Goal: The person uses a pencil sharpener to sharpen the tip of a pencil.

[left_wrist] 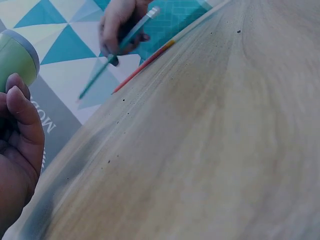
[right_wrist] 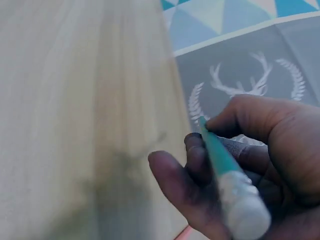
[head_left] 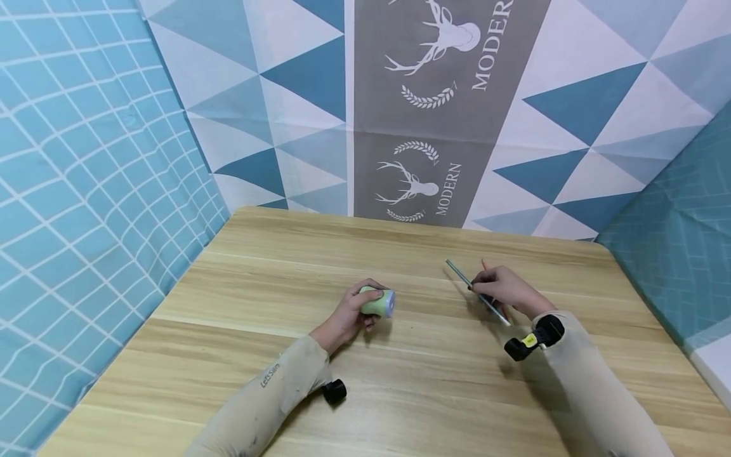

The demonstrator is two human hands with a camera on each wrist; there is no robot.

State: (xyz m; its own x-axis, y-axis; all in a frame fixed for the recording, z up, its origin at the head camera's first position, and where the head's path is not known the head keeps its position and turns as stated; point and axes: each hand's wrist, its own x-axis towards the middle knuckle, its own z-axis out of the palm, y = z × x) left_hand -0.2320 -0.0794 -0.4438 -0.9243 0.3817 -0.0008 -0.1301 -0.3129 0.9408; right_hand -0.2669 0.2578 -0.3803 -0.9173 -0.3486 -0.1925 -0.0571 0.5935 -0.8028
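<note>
My left hand (head_left: pixel 344 315) grips a small green pencil sharpener (head_left: pixel 371 306), barrel-shaped, its pale lavender end with a small dark hole turned to the right. In the left wrist view, part of the sharpener (left_wrist: pixel 16 59) and the curled fingers (left_wrist: pixel 26 117) show at the left edge. To the right, my right hand (head_left: pixel 508 291) pinches a green pencil (head_left: pixel 458 272) between thumb and fingers. Its point faces away to the far left; the white eraser end (right_wrist: pixel 246 212) is nearest the right wrist camera. Beneath that hand, a red pencil (left_wrist: pixel 142 67) lies on the table, partly hidden in the head view.
The wood-grain table (head_left: pixel 257 266) reaches back to a wall covering (head_left: pixel 308 95) with triangles and deer heads. Blue tile-pattern sheeting (head_left: pixel 85 158) stands along the left, and teal sheeting (head_left: pixel 679 209) along the right. Each sleeve carries a black wrist camera (head_left: pixel 334 392).
</note>
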